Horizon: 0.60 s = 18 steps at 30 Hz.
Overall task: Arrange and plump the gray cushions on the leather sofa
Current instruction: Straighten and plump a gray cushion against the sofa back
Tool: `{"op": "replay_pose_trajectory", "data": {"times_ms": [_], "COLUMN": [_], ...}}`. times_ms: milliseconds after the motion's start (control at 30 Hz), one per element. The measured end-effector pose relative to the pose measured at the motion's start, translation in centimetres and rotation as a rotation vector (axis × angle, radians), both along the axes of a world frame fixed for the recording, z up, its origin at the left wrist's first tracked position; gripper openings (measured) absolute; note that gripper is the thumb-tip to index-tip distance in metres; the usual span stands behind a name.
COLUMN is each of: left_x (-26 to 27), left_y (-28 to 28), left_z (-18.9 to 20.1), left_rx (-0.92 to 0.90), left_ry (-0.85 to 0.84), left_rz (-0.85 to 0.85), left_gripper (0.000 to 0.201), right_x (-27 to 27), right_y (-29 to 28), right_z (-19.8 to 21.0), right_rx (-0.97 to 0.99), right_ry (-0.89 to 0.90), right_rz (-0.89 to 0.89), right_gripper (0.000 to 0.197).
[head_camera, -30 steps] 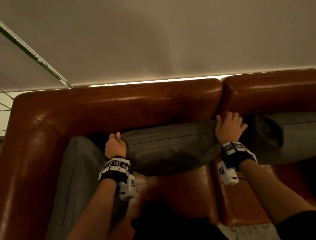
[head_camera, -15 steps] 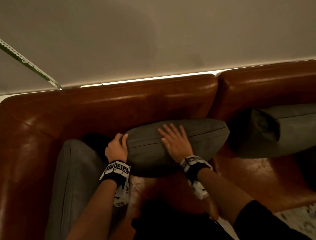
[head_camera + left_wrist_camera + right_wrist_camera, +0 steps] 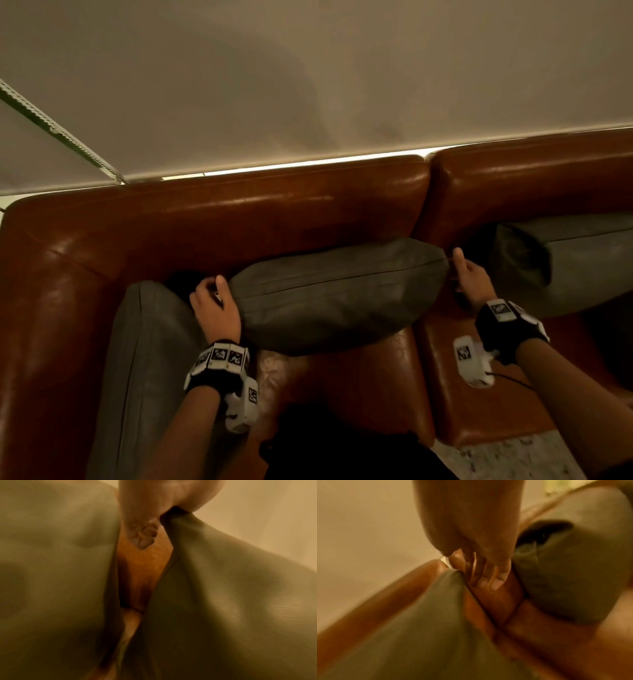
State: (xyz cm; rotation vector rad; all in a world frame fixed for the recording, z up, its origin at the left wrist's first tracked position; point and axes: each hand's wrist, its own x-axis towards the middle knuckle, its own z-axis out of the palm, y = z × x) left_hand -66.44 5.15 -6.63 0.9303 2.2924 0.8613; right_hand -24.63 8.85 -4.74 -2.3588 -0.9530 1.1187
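The middle gray cushion (image 3: 335,294) (image 3: 223,588) (image 3: 428,628) leans along the brown leather sofa's backrest (image 3: 239,219). My left hand (image 3: 212,301) (image 3: 154,500) is at its left end, fingers curled, with the cushion's corner pinched under the thumb. My right hand (image 3: 469,277) (image 3: 479,534) is at its right end, thumb up and fingers fairly straight against the corner. A second gray cushion (image 3: 147,359) (image 3: 51,561) lies against the left armrest. A third gray cushion (image 3: 565,260) (image 3: 573,574) rests against the right backrest section.
The sofa's left armrest (image 3: 51,325) bounds the left side. Bare leather seat (image 3: 359,383) shows in front of the middle cushion. A pale wall (image 3: 308,85) rises behind the sofa. Speckled floor (image 3: 507,455) shows at the lower right.
My right hand has left the top of the middle cushion and gone to its right end. My left hand has stayed at the left end.
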Motion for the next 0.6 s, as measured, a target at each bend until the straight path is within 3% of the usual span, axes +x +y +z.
{"op": "replay_pose_trajectory", "data": {"times_ms": [67, 200, 433, 600], "left_x": [0.8, 0.2, -1.7, -1.6], "left_y": [-1.1, -0.9, -0.9, -1.0], "left_z": [0.4, 0.9, 0.9, 1.1], "left_rx": [-0.09, -0.075, -0.126, -0.199], "left_ry": [-0.056, -0.023, 0.121, 0.123], "left_rz": [0.037, -0.003, -0.13, -0.147], "left_gripper": [0.046, 0.049, 0.044, 0.031], "right_x": [-1.8, -3.7, -3.0, -2.6], "right_y": [1.2, 2.4, 0.1, 0.0], "right_z": [0.5, 1.0, 0.1, 0.6], "right_rx": [0.04, 0.15, 0.184, 0.091], "right_ry": [0.048, -0.133, -0.2, -0.09], "right_rz": [-0.023, 0.057, 0.072, 0.018], "right_gripper": [0.081, 0.043, 0.041, 0.049]}}
